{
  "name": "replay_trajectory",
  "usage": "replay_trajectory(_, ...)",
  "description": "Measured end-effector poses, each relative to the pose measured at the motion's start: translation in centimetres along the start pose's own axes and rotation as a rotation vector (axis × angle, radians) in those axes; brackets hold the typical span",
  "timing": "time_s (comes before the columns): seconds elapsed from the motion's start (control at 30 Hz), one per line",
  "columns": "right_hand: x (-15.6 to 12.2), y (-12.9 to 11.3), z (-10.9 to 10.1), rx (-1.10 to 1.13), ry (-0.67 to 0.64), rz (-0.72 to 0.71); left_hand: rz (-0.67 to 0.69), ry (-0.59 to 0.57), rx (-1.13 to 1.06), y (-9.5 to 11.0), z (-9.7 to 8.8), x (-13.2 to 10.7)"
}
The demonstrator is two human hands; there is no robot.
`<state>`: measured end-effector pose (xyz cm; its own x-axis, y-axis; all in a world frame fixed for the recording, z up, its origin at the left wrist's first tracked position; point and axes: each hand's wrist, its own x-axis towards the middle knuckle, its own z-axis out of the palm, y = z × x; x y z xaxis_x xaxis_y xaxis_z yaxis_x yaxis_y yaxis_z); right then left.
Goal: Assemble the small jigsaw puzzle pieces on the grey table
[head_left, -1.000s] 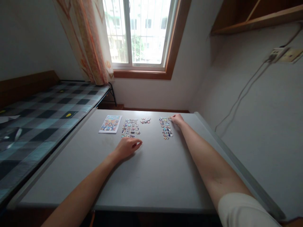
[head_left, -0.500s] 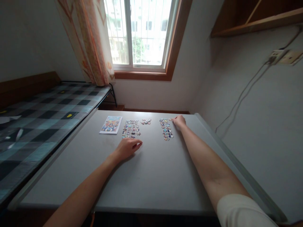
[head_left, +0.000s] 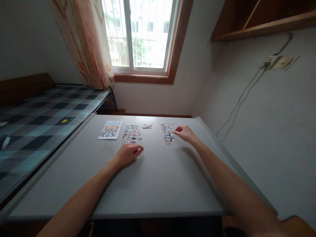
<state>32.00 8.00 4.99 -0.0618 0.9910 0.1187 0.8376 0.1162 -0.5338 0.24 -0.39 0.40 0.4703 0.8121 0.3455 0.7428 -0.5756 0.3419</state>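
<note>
Small colourful puzzle pieces lie on the grey table (head_left: 153,184) in three patches: a left patch (head_left: 131,134), a small patch (head_left: 147,126) behind it, and a right column (head_left: 168,132). A printed picture card (head_left: 110,129) lies left of them. My left hand (head_left: 128,153) rests on the table just in front of the left patch, fingers curled in, thumb against forefinger. My right hand (head_left: 185,133) hovers beside the right column, its thumb and forefinger pinched together; whatever is between them is too small to make out.
A bed with a checked blue and black cover (head_left: 37,121) runs along the table's left edge. The white wall (head_left: 259,131) with a hanging cable borders the right edge. A window (head_left: 138,36) and curtain (head_left: 86,42) stand behind the table.
My right hand has drawn back from the top of the right column toward me and lifted a little. The left hand has stayed put. The camera has shifted slightly right.
</note>
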Motion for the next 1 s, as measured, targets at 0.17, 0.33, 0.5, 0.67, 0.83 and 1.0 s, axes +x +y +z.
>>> replay_trajectory(0.17, -3.5, -1.9, 1.7, 0.008, -0.018, -0.073, -0.017, -0.024, -0.003, -0.1, 0.0, 0.0)
replay_trajectory(0.33, -6.1, -4.1, 4.5, -0.041, -0.07, -0.125, -0.035, -0.03, 0.0, -0.1, -0.1, 0.0)
replay_trajectory(0.5, -7.3, -4.4, 5.8, 0.016, -0.121, -0.191, -0.027, -0.061, 0.01, 0.2, -0.4, 0.1)
replay_trajectory(0.67, -7.5, -3.0, 5.4, 0.111, -0.124, -0.282, -0.024, -0.077, 0.01, 0.2, -0.4, 0.0)
replay_trajectory(0.83, -6.8, -1.4, 4.4, 0.143, -0.05, -0.253, -0.058, -0.083, -0.001, 0.1, -0.3, 0.0)
replay_trajectory(1.0, -6.2, -0.5, 4.4, 0.114, 0.036, -0.185, -0.055, -0.091, 0.007, 0.2, -0.4, 0.1)
